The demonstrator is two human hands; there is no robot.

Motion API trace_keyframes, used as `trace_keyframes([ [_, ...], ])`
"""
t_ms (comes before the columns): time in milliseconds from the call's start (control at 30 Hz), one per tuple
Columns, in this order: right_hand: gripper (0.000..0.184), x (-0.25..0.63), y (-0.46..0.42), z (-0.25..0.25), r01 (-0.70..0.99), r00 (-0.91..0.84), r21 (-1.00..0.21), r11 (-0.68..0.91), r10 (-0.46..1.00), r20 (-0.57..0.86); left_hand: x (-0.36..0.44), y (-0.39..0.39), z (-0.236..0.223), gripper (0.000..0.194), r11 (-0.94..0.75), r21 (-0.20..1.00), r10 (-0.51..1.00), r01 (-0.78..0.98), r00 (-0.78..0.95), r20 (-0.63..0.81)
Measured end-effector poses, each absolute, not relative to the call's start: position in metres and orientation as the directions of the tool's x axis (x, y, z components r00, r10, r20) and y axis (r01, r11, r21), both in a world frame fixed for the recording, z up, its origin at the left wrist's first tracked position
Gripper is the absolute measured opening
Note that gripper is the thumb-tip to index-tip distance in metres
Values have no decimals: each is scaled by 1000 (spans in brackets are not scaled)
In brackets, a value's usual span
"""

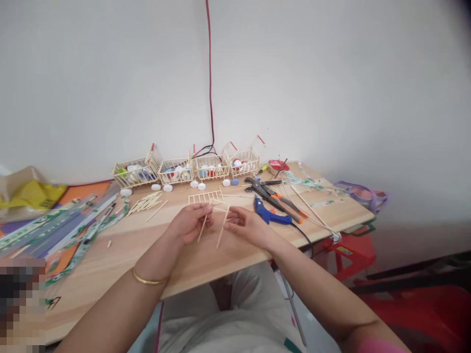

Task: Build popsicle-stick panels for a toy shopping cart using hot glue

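Note:
Over a light wooden table (121,255), my left hand (189,223) and my right hand (248,226) together hold a small frame of thin wooden sticks (215,220). The left fingers pinch one leg of the frame and the right fingers pinch the other, with two sticks hanging down between the hands. A flat stick panel like a little fence (204,197) lies on the table just behind the hands. A gold bangle (147,280) sits on my left wrist.
Several small stick carts (184,169) filled with bottle caps line the wall. Loose sticks (145,203), a blue glue gun (270,214), pliers and cutters (274,193) lie nearby. Paper strips (55,230) cover the left side. A red stool (349,250) stands to the right.

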State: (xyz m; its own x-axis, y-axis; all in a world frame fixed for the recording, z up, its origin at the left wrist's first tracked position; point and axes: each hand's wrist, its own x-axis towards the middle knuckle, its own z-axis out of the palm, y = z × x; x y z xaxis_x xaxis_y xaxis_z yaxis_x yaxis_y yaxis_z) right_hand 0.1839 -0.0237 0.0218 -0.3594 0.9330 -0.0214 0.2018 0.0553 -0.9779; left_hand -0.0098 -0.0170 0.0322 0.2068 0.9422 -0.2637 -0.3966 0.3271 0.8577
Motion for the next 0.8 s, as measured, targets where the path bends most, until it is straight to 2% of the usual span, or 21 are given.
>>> trace_keyframes([
  [67, 50, 198, -27, 22, 308, -331, -940, 149, 943, 41, -10, -17, 31, 23, 307, 918, 947, -250, 176, -269],
  [167, 37, 222, -30, 23, 428, -305, -869, 248, 945, 119, -10, -15, 29, 20, 174, 980, 981, 97, 71, -182],
  [267, 35, 241, -29, 23, 459, -285, -851, 257, 949, 133, -11, -13, 26, 18, 1, 900, 1000, 437, -29, 12],
  [367, 34, 249, -30, 20, 484, -288, -825, 293, 943, 166, -13, -13, 25, 12, -144, 781, 983, 608, 0, 181],
  [500, 30, 248, -33, 14, 509, -305, -784, 355, 926, 221, -13, -14, 23, 8, -183, 740, 978, 648, 43, 204],
  [633, 26, 241, -33, 13, 529, -339, -734, 426, 899, 278, -13, -13, 21, 13, -165, 808, 985, 566, 49, 167],
  [800, 15, 238, -31, 20, 606, -343, -590, 534, 844, 412, -22, -7, 24, 23, -150, 872, 988, 465, 52, 143],
])
